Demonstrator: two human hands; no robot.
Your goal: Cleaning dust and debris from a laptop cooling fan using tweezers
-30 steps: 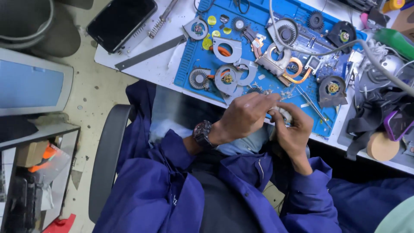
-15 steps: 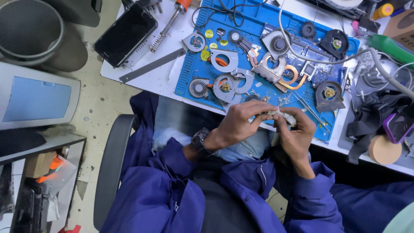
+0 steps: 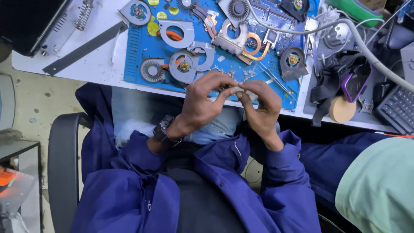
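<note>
**2 hands pinch a small pale part at the bench edge**

Though the fingers hide most of it, a small pale part [image 3: 236, 89] shows between the 2 hands, too covered to tell what it is. The left hand [image 3: 202, 101], with a dark wristwatch [image 3: 164, 129] on its wrist, curls around the part from its side, fingertips pressed onto it. The right hand [image 3: 261, 105] meets it from the other side, thumb and forefinger closed narrowly on the same piece. Both hands hang just over the near edge of the white table [image 3: 99, 64], above a lap in blue work sleeves.

Just beyond the knuckles lies a blue work mat [image 3: 138, 51]. On it sit 1 round grey fan [image 3: 152, 70], grey fan housings [image 3: 189, 64] beside it, and a copper heat pipe [image 3: 254, 47] farther back. A second dark fan [image 3: 293, 62] rests near the mat's right edge. Farther right, a purple-edged phone [image 3: 355, 82] lies on black straps, with a keyboard [image 3: 399, 108] cut off by the frame.
</note>
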